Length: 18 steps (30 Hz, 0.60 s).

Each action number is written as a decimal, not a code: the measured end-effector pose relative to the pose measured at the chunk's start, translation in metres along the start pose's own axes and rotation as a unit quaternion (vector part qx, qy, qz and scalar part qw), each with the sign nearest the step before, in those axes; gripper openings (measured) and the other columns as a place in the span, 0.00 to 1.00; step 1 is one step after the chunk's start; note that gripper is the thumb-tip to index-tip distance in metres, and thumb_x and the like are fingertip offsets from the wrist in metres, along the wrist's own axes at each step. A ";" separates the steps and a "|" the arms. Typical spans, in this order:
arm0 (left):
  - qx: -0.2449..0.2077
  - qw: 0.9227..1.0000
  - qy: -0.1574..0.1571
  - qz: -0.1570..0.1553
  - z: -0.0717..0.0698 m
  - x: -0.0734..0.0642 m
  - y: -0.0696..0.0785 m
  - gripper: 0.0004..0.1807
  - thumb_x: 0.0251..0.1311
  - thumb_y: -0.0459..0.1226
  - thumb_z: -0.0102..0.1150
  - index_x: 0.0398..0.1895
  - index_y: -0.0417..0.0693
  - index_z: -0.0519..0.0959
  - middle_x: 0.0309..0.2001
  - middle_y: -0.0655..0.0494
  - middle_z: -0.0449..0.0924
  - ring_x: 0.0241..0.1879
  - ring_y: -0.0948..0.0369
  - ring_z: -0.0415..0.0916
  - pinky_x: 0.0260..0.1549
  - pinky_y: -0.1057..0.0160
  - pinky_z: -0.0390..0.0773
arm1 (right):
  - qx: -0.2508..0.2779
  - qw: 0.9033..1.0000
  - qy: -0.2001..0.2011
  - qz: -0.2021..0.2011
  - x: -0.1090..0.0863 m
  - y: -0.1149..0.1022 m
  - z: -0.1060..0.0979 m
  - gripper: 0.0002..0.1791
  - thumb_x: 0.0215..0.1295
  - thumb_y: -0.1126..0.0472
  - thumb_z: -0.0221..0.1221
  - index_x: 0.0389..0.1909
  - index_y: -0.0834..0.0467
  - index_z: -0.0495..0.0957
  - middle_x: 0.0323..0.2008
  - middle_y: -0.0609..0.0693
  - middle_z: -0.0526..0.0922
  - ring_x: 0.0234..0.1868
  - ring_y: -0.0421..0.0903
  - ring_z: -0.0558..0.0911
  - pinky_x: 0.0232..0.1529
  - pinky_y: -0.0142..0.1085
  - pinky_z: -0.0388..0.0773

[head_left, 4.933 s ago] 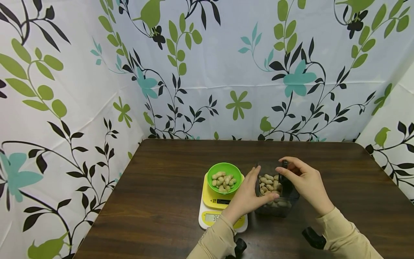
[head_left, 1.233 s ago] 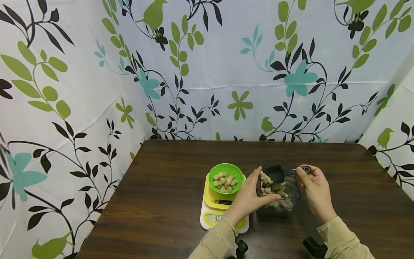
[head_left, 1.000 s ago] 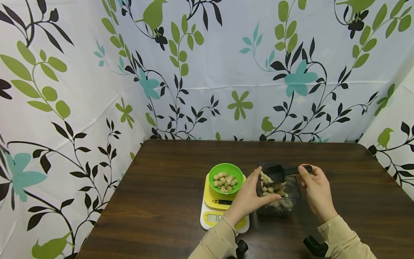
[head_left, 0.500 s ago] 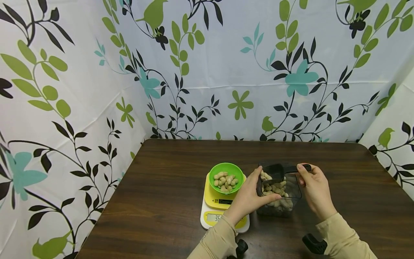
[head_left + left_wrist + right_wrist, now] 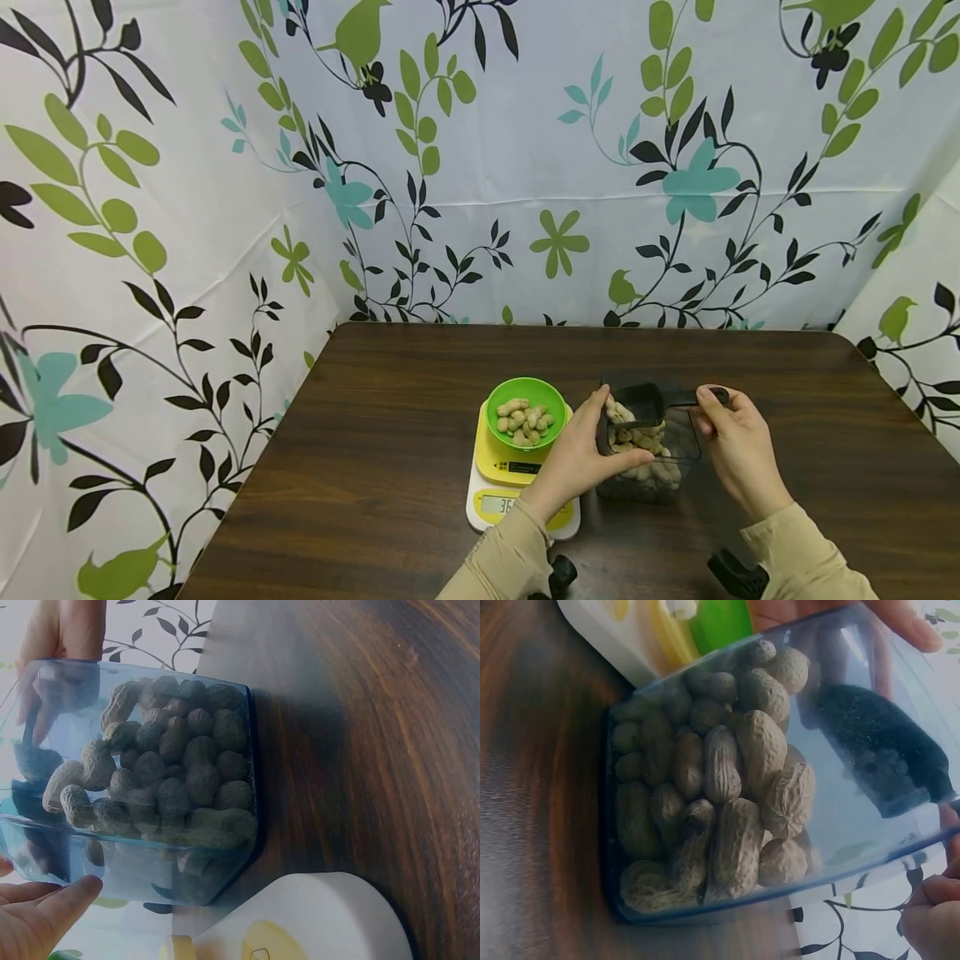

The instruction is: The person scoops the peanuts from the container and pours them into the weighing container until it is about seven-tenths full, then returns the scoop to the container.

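A clear plastic container [image 5: 686, 442] stands right of centre on the table, with peanuts [image 5: 727, 772] heaped inside. My left hand [image 5: 573, 458] holds its left side, the thumb along the near rim and the fingers at the left wall. With thumb and fingers, my right hand [image 5: 742, 450] pinches the handle end of a black scoop [image 5: 637, 404]. The scoop lies roughly level in the container's mouth, above the peanuts. Whether it carries any peanuts, I cannot tell. Just left, a green bowl [image 5: 492, 400] with peanuts sits on a yellow and white kitchen scale [image 5: 480, 458].
The dark wooden table [image 5: 360, 467] backs onto a leaf-patterned curtain [image 5: 480, 167]. My left forearm crosses in front of the scale and covers part of its display, which shows digits starting with 36.
Since the earliest frame, the scoop has gone from steeply upright to nearly level as my right hand moved right and lower. Over the last second it has barely shifted; my left hand stays put.
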<state>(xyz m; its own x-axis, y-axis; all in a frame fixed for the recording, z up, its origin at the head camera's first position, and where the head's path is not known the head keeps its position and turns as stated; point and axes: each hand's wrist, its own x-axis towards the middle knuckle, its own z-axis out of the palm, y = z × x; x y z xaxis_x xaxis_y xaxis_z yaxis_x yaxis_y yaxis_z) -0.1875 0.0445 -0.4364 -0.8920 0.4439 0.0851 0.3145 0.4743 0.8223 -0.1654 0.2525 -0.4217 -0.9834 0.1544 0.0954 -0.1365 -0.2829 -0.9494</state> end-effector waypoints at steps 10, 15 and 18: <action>0.003 1.000 -0.006 -0.002 0.001 0.000 -0.001 0.52 0.50 0.64 0.58 0.72 0.73 0.39 0.74 0.64 0.46 0.73 0.59 0.49 0.64 0.47 0.63 | 0.026 0.999 -0.024 0.019 -0.018 -0.003 -0.010 0.12 0.69 0.58 0.49 0.46 0.58 0.59 0.31 0.42 0.65 0.26 0.36 0.63 0.30 0.32 0.58; -0.009 1.000 -0.009 -0.008 0.000 -0.001 0.000 0.51 0.49 0.65 0.58 0.71 0.76 0.37 0.74 0.65 0.46 0.73 0.60 0.49 0.65 0.47 0.62 | 0.036 0.998 -0.019 0.052 -0.022 -0.003 -0.015 0.11 0.70 0.57 0.49 0.45 0.58 0.59 0.30 0.42 0.66 0.26 0.35 0.64 0.30 0.29 0.63; -0.009 1.000 -0.008 -0.009 0.000 -0.001 0.000 0.51 0.49 0.65 0.58 0.71 0.77 0.38 0.74 0.65 0.46 0.72 0.60 0.49 0.64 0.47 0.63 | 0.043 0.997 -0.016 0.068 -0.023 -0.003 -0.016 0.12 0.69 0.56 0.49 0.45 0.57 0.58 0.32 0.42 0.67 0.27 0.35 0.64 0.32 0.28 0.64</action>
<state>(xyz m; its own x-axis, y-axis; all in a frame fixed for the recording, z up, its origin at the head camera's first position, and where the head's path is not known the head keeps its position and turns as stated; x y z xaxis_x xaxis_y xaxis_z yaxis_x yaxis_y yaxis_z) -0.1869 0.0440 -0.4363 -0.8923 0.4475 0.0605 0.2914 0.4683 0.8341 -0.1407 0.2651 -0.4257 -0.9966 0.0794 -0.0209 -0.0108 -0.3795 -0.9251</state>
